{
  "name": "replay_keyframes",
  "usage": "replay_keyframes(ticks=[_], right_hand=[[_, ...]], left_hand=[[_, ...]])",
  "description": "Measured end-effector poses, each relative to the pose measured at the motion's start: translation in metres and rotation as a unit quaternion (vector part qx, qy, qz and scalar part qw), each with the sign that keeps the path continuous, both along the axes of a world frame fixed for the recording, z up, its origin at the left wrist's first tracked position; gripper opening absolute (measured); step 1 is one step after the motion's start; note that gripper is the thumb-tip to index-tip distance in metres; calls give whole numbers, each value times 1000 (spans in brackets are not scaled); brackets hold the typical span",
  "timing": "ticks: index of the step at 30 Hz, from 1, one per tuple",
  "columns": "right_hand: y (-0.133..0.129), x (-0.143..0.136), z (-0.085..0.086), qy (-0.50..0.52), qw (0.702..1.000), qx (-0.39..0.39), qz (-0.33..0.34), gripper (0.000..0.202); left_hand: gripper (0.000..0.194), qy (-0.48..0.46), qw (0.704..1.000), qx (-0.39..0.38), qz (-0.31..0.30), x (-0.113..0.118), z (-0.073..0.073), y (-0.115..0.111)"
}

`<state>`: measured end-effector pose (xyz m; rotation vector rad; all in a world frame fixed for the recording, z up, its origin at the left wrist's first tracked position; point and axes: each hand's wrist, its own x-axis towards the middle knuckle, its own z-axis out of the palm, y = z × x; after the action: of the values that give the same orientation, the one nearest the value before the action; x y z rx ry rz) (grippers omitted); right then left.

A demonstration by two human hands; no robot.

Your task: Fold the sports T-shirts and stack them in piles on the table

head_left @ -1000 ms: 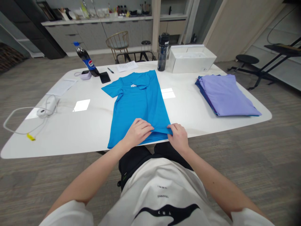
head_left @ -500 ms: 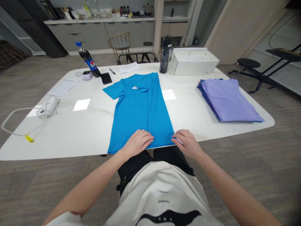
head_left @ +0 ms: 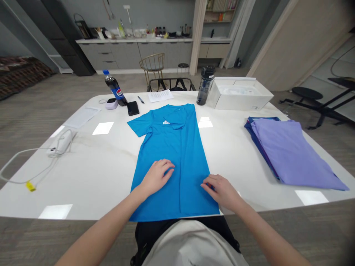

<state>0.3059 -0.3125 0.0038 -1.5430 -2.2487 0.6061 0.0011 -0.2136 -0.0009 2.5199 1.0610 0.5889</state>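
Now, in the head view, the left hand (head_left: 157, 176) and the right hand (head_left: 223, 190) lay farther up the blue T-shirt (head_left: 162, 147) from its hem (head_left: 169, 217) than in the earlier frames. Back then both were at the near end, first with the hem lifted between them; at this moment it lay flat along the near edge of the white table (head_left: 105, 170). The camera also took in more of the room at the far side.

The left hand hung over the middle of the shirt, fingers loosely curved and parted from the thumb, gripping nothing. The right hand was at the shirt's right edge, fingers bent toward the thumb; whether they pinched any cloth could not be told.

The shirt was spread on the near middle of the table, collar end far. Its left sleeve (head_left: 140, 124) stuck out to the side, while the right side was folded inward, leaving a long straight line (head_left: 180, 177) down to the hem. Folded cloth partly covered the white print (head_left: 166, 122) on the chest. The body looked mostly smooth, with faint creases.

Well apart to the right was a stack of folded clothes (head_left: 291, 151), purple on top.
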Motion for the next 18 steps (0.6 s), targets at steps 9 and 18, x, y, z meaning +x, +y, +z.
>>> replay_keyframes(ticks=[9, 18], right_hand=[[198, 8, -7, 50, 997, 2, -66, 25], [404, 35, -37, 8, 954, 69, -292, 34]], left_hand=[[32, 7, 969, -45, 243, 53, 5, 228], [36, 157, 936, -17, 314, 86, -20, 322]])
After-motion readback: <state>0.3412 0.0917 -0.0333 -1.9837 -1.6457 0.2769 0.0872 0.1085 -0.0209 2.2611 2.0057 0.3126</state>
